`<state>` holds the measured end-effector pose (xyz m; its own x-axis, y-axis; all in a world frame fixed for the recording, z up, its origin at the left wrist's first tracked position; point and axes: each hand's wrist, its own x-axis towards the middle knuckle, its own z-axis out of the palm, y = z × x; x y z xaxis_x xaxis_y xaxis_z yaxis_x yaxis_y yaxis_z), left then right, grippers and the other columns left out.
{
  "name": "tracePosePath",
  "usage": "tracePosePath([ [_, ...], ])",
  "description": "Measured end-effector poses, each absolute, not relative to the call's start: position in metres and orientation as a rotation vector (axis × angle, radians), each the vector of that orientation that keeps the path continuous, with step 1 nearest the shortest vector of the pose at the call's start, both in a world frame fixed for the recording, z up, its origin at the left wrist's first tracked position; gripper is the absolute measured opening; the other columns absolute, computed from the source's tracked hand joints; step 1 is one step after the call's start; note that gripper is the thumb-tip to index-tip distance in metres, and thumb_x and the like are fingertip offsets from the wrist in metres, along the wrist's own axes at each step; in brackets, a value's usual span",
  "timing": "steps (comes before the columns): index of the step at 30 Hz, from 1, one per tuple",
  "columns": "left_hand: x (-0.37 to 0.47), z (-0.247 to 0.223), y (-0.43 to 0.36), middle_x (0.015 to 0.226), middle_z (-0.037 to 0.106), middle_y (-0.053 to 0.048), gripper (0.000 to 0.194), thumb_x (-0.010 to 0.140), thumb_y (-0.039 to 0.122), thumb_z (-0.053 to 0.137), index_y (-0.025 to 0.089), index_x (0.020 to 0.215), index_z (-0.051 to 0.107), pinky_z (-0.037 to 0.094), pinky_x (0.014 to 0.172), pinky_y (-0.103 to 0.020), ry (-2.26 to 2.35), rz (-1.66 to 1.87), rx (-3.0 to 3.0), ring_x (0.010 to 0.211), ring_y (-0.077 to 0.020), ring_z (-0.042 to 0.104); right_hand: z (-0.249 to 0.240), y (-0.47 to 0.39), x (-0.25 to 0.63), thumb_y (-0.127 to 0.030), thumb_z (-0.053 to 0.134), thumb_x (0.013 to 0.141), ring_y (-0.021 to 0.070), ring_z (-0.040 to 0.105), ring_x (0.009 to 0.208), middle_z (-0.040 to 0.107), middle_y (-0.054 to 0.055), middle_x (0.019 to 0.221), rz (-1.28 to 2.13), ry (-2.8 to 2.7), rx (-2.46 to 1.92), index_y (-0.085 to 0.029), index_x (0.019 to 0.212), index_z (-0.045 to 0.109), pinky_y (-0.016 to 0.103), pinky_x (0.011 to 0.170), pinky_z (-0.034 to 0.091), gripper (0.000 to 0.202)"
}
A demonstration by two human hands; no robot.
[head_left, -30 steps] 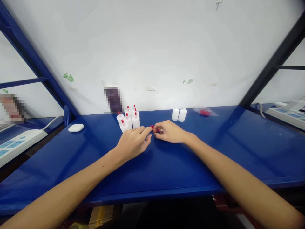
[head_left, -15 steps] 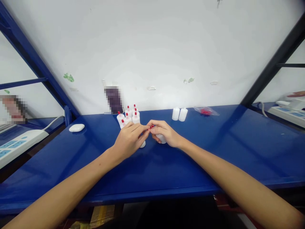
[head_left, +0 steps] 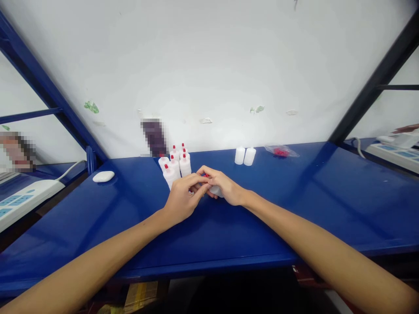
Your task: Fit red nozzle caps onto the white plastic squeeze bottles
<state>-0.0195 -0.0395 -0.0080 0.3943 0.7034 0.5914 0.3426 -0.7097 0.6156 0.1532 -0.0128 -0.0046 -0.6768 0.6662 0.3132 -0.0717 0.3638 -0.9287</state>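
Observation:
In front of me my right hand (head_left: 225, 185) is wrapped round a small white squeeze bottle (head_left: 216, 190), whose lower side shows below the fingers. A bit of red, which looks like a cap (head_left: 207, 175), shows between the right thumb and index finger. My left hand (head_left: 186, 194) meets it from the left, thumb and fingertips pinched together and touching the right fingers. What the left pinch holds is hidden. Just beyond my left hand stands a cluster of several white bottles with red-tipped nozzles (head_left: 175, 165).
Two white bottles without red tips (head_left: 245, 156) stand by the wall, near a clear bag of red pieces (head_left: 280, 151). A white oval case (head_left: 104, 176) lies on the blue table (head_left: 248, 235). A blurred dark phone-like object (head_left: 155, 137) leans on the wall; a power strip (head_left: 31, 200) sits left.
My left hand has closed in on the right, its fingertips now against the right fingers. The red piece is more covered. The white round part below my left fingers is now mostly hidden.

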Motion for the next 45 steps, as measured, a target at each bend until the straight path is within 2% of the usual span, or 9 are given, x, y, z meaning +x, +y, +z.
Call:
tracePosePath([
  [7, -0.021, -0.006, -0.037, 0.077, 0.067, -0.002, 0.010, 0.089, 0.021, 0.061, 0.017, 0.092, 0.069, 0.045, 0.060, -0.024, 0.975, 1.252, 2.485, 0.063, -0.0110, 0.055, -0.005, -0.014, 0.151, -0.017, 0.038, 0.081, 0.0090, 0.040, 0.048, 0.048, -0.005, 0.065, 1.359, -1.863, -0.532, -0.021, 0.095, 0.048, 0.020, 0.044, 0.034, 0.018],
  [14, -0.022, -0.009, -0.036, 0.078, 0.060, 0.000, 0.009, 0.090, 0.017, 0.058, 0.017, 0.095, 0.065, 0.045, 0.066, -0.025, 0.941, 1.260, 2.611, 0.069, -0.0115, 0.052, -0.008, -0.018, 0.149, -0.016, 0.037, 0.082, 0.0085, 0.042, 0.048, 0.051, -0.005, 0.066, 1.193, -1.936, -0.537, -0.020, 0.094, 0.049, 0.021, 0.048, 0.034, 0.017],
  [20, -0.034, 0.004, -0.030, 0.084, 0.056, -0.004, 0.012, 0.092, 0.024, 0.054, 0.017, 0.094, 0.064, 0.043, 0.074, -0.032, 1.019, 1.243, 2.878, 0.080, -0.0173, 0.051, -0.001, -0.011, 0.159, -0.038, 0.040, 0.094, 0.0126, 0.048, 0.053, 0.048, -0.007, 0.058, 0.932, -2.026, -0.739, -0.023, 0.110, 0.050, 0.024, 0.056, 0.037, 0.024],
  [22, -0.040, 0.012, -0.028, 0.088, 0.058, -0.007, 0.013, 0.091, 0.026, 0.055, 0.016, 0.092, 0.064, 0.041, 0.076, -0.036, 1.075, 1.241, 3.015, 0.082, -0.0196, 0.050, 0.000, -0.004, 0.167, -0.039, 0.040, 0.095, 0.0132, 0.048, 0.054, 0.048, -0.007, 0.057, 0.775, -2.051, -0.878, -0.022, 0.108, 0.052, 0.026, 0.058, 0.036, 0.025],
  [27, -0.053, 0.028, -0.024, 0.100, 0.062, -0.012, 0.012, 0.085, 0.027, 0.057, 0.017, 0.083, 0.064, 0.038, 0.080, -0.044, 1.184, 1.178, 3.355, 0.093, -0.0269, 0.051, -0.009, 0.019, 0.185, -0.020, 0.041, 0.086, 0.0155, 0.051, 0.060, 0.052, -0.005, 0.061, 0.570, -2.025, -1.110, -0.021, 0.101, 0.053, 0.029, 0.062, 0.035, 0.019],
  [30, -0.057, 0.031, -0.021, 0.105, 0.062, -0.013, 0.013, 0.084, 0.028, 0.056, 0.017, 0.081, 0.064, 0.038, 0.082, -0.046, 1.242, 1.062, 3.453, 0.099, -0.0298, 0.052, -0.017, 0.030, 0.187, -0.016, 0.039, 0.081, 0.0145, 0.051, 0.061, 0.054, -0.004, 0.069, 0.698, -1.973, -1.047, -0.021, 0.098, 0.051, 0.029, 0.062, 0.038, 0.021],
  [37, -0.058, 0.031, -0.021, 0.108, 0.062, -0.012, 0.020, 0.085, 0.030, 0.054, 0.018, 0.073, 0.065, 0.038, 0.086, -0.050, 1.267, 0.785, 3.497, 0.100, -0.0309, 0.053, -0.025, 0.037, 0.182, -0.015, 0.053, 0.067, 0.0140, 0.056, 0.066, 0.060, 0.000, 0.081, 0.962, -1.759, -0.974, -0.020, 0.101, 0.050, 0.026, 0.060, 0.043, 0.035],
  [41, -0.057, 0.031, -0.022, 0.107, 0.062, -0.014, 0.020, 0.083, 0.030, 0.055, 0.017, 0.073, 0.067, 0.038, 0.086, -0.052, 1.279, 0.731, 3.454, 0.101, -0.0327, 0.052, -0.023, 0.035, 0.181, -0.015, 0.047, 0.068, 0.0135, 0.056, 0.061, 0.059, -0.001, 0.072, 1.006, -1.784, -0.985, -0.018, 0.091, 0.055, 0.026, 0.058, 0.042, 0.025],
  [45, -0.056, 0.031, -0.022, 0.109, 0.062, -0.015, 0.019, 0.082, 0.033, 0.057, 0.017, 0.078, 0.067, 0.040, 0.084, -0.052, 1.179, 0.826, 3.456, 0.101, -0.0331, 0.052, -0.016, 0.025, 0.179, -0.019, 0.044, 0.076, 0.0140, 0.052, 0.058, 0.057, 0.000, 0.063, 0.620, -1.893, -1.185, -0.018, 0.075, 0.059, 0.027, 0.058, 0.039, 0.015],
])
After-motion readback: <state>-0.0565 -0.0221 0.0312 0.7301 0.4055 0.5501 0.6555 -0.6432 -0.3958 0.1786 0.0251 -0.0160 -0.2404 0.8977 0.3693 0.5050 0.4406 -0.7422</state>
